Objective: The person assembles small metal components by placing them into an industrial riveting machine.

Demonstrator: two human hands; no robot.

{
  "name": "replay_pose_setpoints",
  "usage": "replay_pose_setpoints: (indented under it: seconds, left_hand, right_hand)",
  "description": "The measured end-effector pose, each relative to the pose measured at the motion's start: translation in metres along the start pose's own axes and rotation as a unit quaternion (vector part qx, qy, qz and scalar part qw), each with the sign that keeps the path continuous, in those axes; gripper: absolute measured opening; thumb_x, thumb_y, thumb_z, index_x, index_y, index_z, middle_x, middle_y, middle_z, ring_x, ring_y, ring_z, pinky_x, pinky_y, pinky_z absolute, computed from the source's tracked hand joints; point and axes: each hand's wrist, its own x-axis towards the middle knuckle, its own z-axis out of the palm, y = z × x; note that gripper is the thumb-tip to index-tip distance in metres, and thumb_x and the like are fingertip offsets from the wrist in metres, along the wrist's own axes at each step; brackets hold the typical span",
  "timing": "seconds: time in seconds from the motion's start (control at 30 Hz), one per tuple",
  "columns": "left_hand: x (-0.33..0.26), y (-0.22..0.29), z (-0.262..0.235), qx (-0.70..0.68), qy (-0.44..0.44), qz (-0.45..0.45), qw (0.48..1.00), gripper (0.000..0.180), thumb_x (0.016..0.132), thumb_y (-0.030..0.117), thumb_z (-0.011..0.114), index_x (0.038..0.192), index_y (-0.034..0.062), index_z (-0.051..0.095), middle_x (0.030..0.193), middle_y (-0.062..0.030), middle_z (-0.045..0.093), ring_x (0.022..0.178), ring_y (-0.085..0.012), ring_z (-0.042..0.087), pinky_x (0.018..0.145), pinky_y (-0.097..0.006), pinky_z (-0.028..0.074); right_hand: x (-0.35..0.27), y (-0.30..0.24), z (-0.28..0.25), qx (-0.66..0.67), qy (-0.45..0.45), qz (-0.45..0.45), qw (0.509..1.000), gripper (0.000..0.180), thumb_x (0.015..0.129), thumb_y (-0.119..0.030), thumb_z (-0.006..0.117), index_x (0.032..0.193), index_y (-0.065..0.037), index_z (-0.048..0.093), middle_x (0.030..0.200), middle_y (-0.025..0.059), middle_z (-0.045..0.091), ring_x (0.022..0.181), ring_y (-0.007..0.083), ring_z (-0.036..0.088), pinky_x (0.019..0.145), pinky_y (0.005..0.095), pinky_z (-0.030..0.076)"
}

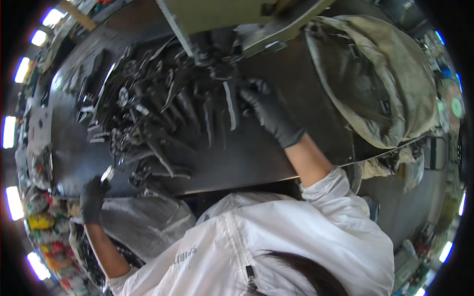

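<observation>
My right hand (pixel 269 111), in a dark grey glove, reaches over the table at the right end of a heap of dark lever-like parts (pixel 168 93). Its fingers are curled; anything inside them is lost against the dark background. Left of it lies a long, pale-edged strip (pixel 230 106). My left hand (pixel 94 200), also gloved, is at the table's near left edge. Its fingers are closed, with a small shiny piece (pixel 107 173) at their tips. Many parts in the heap are thin, curved and tangled, so single ones are hard to tell apart.
A greenish metal machine frame (pixel 222 17) stands over the dark table (pixel 237 158) at the far side. A large, open beige sack (pixel 412 93) rests at the right. Clear plastic sheeting (pixel 148 222) hangs below the near edge. Colourful bags (pixel 42 222) are at the left.
</observation>
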Motion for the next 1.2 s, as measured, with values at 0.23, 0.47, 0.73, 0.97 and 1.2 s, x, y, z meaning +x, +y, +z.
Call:
replay_pose_setpoints:
  seconds: [0.23, 0.47, 0.73, 0.97, 1.2]
  left_hand:
    - [0.001, -0.012, 0.019, -0.308, 0.087, -0.197, 0.927, 0.018, 0.100, 0.022, 0.067, 0.103, 0.0059, 0.060, 0.084, -0.0039, 0.062, 0.061, -0.0161, 0.056, 0.053, -0.034, 0.042]
    - [0.074, 0.181, 0.000, -0.573, 0.067, -0.107, 0.810, 0.040, 0.108, 0.042, 0.057, 0.128, 0.0088, 0.066, 0.092, 0.0048, 0.063, 0.070, -0.0034, 0.054, 0.059, -0.021, 0.043]
    - [0.155, 0.410, -0.001, -0.671, -0.164, 0.144, 0.709, 0.041, 0.110, 0.025, 0.057, 0.141, -0.0017, 0.054, 0.113, -0.0050, 0.069, 0.103, -0.0139, 0.069, 0.089, -0.028, 0.058]
    - [0.184, 0.379, 0.007, -0.576, -0.116, 0.088, 0.804, 0.047, 0.112, 0.035, 0.052, 0.138, -0.0040, 0.054, 0.113, -0.0122, 0.071, 0.104, -0.0230, 0.073, 0.089, -0.032, 0.060]
    - [0.159, 0.388, -0.030, -0.645, -0.087, 0.119, 0.749, 0.050, 0.112, 0.041, 0.050, 0.131, -0.0048, 0.059, 0.099, -0.0085, 0.074, 0.086, -0.0139, 0.073, 0.072, -0.028, 0.057]
  right_hand:
    - [0.008, -0.035, -0.060, -0.454, 0.139, -0.285, 0.833, 0.042, 0.103, -0.022, 0.061, 0.139, -0.001, 0.063, 0.116, 0.0142, 0.075, 0.104, 0.0245, 0.071, 0.092, 0.0353, 0.055]
    - [0.071, -0.056, -0.356, -0.791, 0.295, -0.159, 0.512, 0.081, 0.092, -0.001, 0.044, 0.164, -0.037, 0.034, 0.149, 0.0282, 0.054, 0.139, 0.0477, 0.050, 0.116, 0.0530, 0.041]
    - [0.031, -0.041, -0.268, -0.673, 0.170, -0.182, 0.696, 0.064, 0.096, -0.005, 0.059, 0.155, -0.026, 0.050, 0.137, 0.0302, 0.060, 0.129, 0.0479, 0.056, 0.109, 0.0509, 0.045]
    - [0.018, -0.020, -0.251, -0.606, 0.280, -0.132, 0.733, 0.057, 0.097, -0.007, 0.060, 0.152, -0.013, 0.051, 0.129, 0.0255, 0.066, 0.116, 0.0498, 0.061, 0.099, 0.0510, 0.050]
    - [-0.008, -0.047, -0.058, -0.082, 0.136, -0.120, 0.980, 0.037, 0.101, -0.017, 0.065, 0.136, -0.008, 0.063, 0.100, 0.0098, 0.073, 0.078, 0.0164, 0.072, 0.065, 0.0306, 0.057]
